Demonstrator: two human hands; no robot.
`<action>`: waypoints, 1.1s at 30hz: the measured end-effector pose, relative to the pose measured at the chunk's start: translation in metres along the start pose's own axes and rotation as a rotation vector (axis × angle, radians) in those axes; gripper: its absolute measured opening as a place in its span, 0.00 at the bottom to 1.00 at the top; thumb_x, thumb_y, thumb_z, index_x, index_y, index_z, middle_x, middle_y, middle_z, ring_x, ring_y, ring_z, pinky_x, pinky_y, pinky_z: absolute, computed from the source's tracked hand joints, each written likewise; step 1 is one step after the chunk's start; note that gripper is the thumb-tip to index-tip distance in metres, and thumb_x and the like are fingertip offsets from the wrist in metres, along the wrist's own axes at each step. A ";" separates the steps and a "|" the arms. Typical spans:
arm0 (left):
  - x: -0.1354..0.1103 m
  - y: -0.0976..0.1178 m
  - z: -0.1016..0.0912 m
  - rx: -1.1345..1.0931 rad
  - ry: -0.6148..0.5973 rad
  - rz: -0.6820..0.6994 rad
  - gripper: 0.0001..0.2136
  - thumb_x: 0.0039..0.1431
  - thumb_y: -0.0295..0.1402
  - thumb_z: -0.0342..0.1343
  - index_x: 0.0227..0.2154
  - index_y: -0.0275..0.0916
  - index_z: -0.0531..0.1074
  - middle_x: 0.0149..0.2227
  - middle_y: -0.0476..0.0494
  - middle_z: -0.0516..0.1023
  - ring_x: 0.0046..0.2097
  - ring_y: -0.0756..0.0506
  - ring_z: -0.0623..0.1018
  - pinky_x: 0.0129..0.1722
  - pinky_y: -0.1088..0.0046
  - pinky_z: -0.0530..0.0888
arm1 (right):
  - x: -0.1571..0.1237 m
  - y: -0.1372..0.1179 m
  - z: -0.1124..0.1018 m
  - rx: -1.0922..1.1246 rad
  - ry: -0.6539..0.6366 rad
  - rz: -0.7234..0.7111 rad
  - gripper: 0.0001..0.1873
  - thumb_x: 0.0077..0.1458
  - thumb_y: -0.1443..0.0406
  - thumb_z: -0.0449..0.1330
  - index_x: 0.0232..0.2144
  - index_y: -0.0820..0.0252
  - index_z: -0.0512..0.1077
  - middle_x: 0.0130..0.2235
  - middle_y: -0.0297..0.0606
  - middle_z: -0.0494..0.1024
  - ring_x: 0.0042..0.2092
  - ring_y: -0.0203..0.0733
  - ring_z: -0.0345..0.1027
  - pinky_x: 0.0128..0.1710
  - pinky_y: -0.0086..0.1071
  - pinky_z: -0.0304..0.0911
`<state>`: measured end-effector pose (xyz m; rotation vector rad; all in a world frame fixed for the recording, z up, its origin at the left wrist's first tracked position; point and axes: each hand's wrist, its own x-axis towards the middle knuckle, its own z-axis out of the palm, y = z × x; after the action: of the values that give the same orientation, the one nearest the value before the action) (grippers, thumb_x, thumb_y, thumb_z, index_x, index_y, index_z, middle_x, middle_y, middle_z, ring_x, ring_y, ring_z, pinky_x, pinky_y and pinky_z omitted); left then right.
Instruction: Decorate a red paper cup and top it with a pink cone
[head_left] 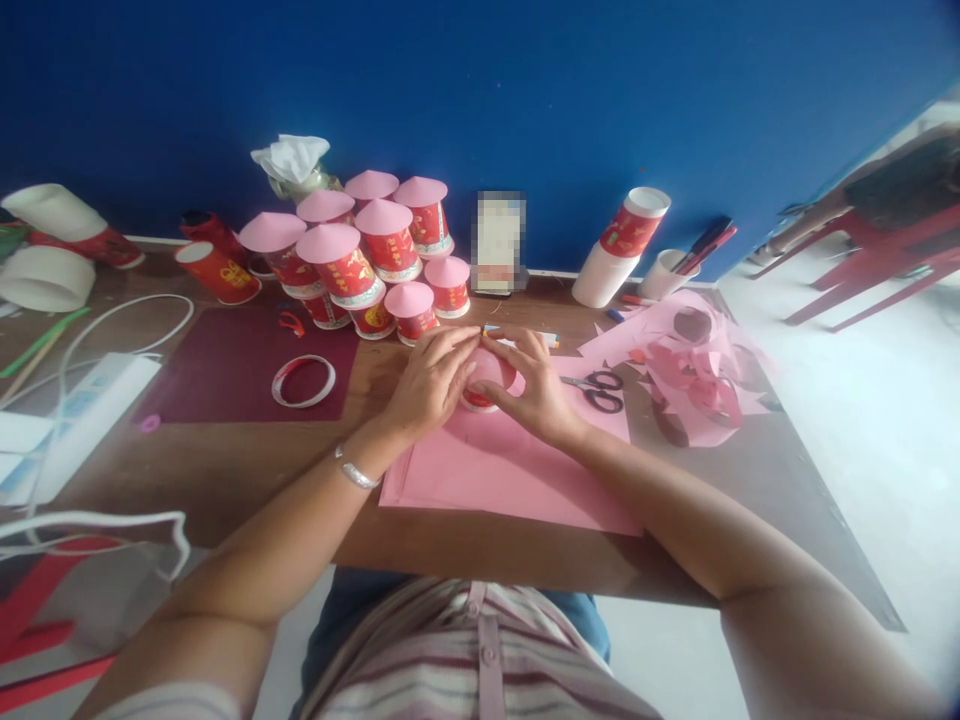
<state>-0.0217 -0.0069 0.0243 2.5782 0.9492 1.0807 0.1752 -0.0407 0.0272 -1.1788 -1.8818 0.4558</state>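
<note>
Both my hands curve around a pink paper cone [493, 370] that sits on a small red paper cup [477, 401], of which a sliver of the lower part shows. My left hand [433, 382] holds the cone from the left, its fingers bent over the far side. From the right, my right hand [538, 392] grips it with the thumb along the near edge and the fingers behind. Pink paper sheets [495, 470] lie stacked underneath. Scissors [600, 388] with dark handles rest just right of my right hand.
Several red cups with pink cone tops [386, 240] stand at the back left. A cut cup ring [303, 382] lies on a maroon sheet [225, 365]. Pink scraps [686, 370], stacked cups [621, 245] and a pen cup [667, 275] are right; a power strip [90, 425] is left.
</note>
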 end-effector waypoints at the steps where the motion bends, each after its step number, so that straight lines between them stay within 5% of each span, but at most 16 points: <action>1: 0.000 0.000 -0.001 0.006 0.002 0.007 0.19 0.74 0.37 0.44 0.62 0.41 0.68 0.61 0.36 0.73 0.62 0.38 0.70 0.63 0.49 0.69 | 0.000 0.000 0.000 0.000 0.001 0.002 0.27 0.61 0.49 0.63 0.60 0.45 0.72 0.58 0.43 0.73 0.60 0.57 0.64 0.63 0.59 0.61; 10: 0.000 0.002 -0.004 -0.015 0.031 -0.017 0.22 0.74 0.41 0.45 0.65 0.42 0.64 0.64 0.35 0.70 0.65 0.38 0.69 0.66 0.50 0.65 | -0.005 0.010 -0.010 0.059 -0.003 0.013 0.30 0.63 0.45 0.59 0.63 0.43 0.68 0.60 0.44 0.70 0.62 0.55 0.63 0.65 0.58 0.59; 15: 0.000 0.004 0.002 -0.011 -0.050 0.032 0.23 0.73 0.40 0.46 0.67 0.41 0.61 0.65 0.33 0.67 0.66 0.37 0.67 0.66 0.49 0.66 | -0.006 0.010 -0.013 0.056 -0.043 0.022 0.27 0.62 0.44 0.59 0.60 0.40 0.71 0.59 0.41 0.71 0.62 0.56 0.63 0.67 0.61 0.54; 24: -0.002 0.004 0.002 -0.043 -0.077 0.029 0.23 0.74 0.37 0.45 0.68 0.40 0.59 0.66 0.32 0.66 0.67 0.37 0.66 0.67 0.50 0.65 | -0.006 0.010 -0.013 0.052 -0.055 0.034 0.27 0.62 0.45 0.60 0.60 0.41 0.72 0.58 0.41 0.71 0.62 0.55 0.62 0.65 0.58 0.59; 33: -0.003 -0.002 0.003 -0.326 0.001 -0.162 0.20 0.74 0.41 0.45 0.64 0.42 0.66 0.66 0.36 0.69 0.68 0.42 0.67 0.70 0.56 0.63 | -0.007 0.012 -0.013 -0.011 -0.014 -0.074 0.25 0.65 0.49 0.60 0.62 0.41 0.70 0.58 0.42 0.71 0.61 0.54 0.62 0.64 0.57 0.60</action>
<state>-0.0218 -0.0074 0.0197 2.2010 0.8807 1.0906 0.1938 -0.0429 0.0236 -1.1121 -1.9354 0.4150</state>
